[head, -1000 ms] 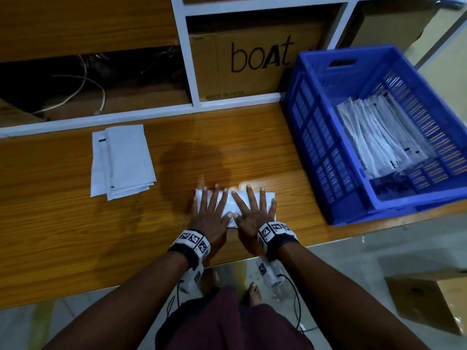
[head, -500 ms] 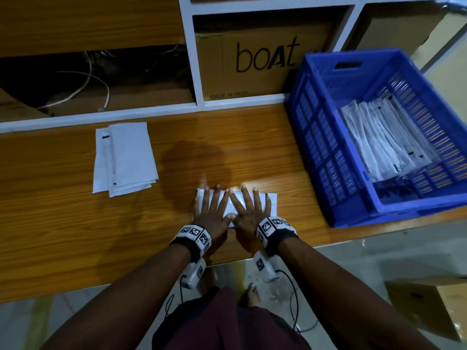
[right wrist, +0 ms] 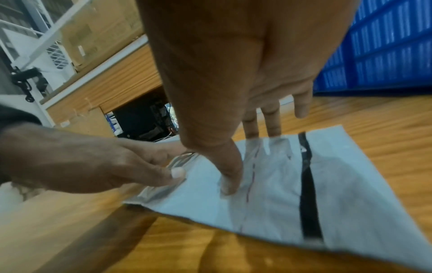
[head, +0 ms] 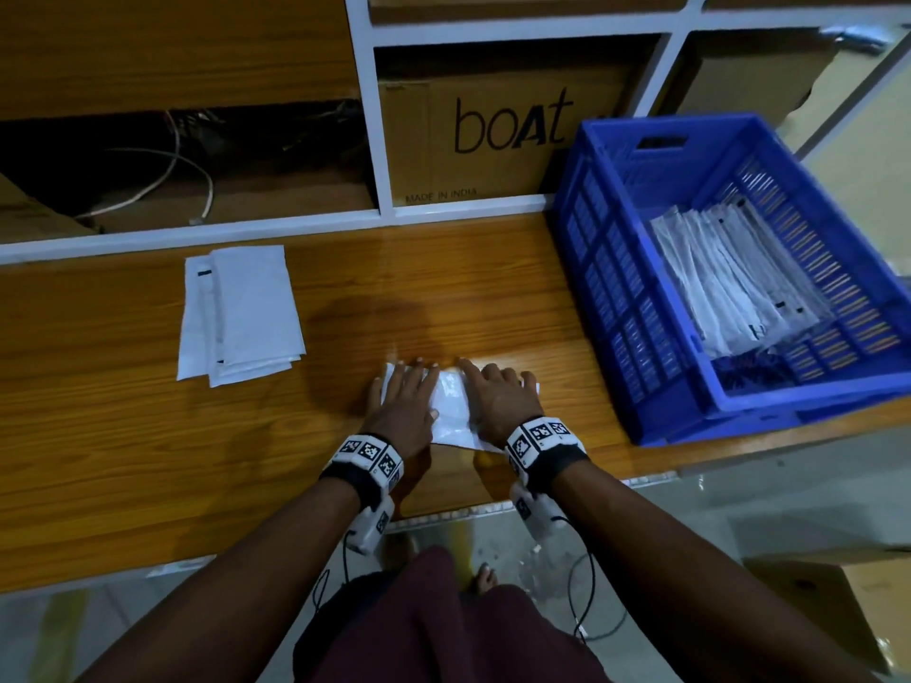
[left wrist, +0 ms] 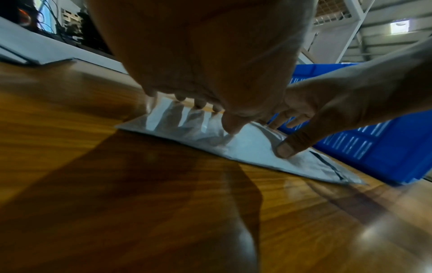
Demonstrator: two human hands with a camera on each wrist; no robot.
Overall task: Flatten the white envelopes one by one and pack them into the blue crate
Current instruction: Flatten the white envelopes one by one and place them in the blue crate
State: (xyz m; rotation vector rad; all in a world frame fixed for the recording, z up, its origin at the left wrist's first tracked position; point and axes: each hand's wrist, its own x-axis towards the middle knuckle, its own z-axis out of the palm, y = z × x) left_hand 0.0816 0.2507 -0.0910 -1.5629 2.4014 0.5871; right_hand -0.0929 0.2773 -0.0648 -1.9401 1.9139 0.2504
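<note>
A white envelope (head: 451, 411) with a black strip lies flat on the wooden table (head: 123, 460) near its front edge. My left hand (head: 406, 394) presses on its left part with straight fingers. My right hand (head: 498, 394) presses on its right part, fingers also straight. In the left wrist view the envelope (left wrist: 252, 150) is under both thumbs. In the right wrist view the right thumb presses the envelope (right wrist: 280, 194) beside the left hand (right wrist: 93, 162). The blue crate (head: 616, 288) stands to the right and holds several white envelopes (head: 729, 283).
A pile of white envelopes (head: 241, 313) lies on the table to the left. Behind the table, white-framed shelves hold a cardboard box (head: 493, 135) and loose cables (head: 162, 184). Another cardboard box (head: 858, 603) sits on the floor at lower right.
Both hands have slid apart on the envelope, so its middle now shows between them. The fingers have drawn closer together.
</note>
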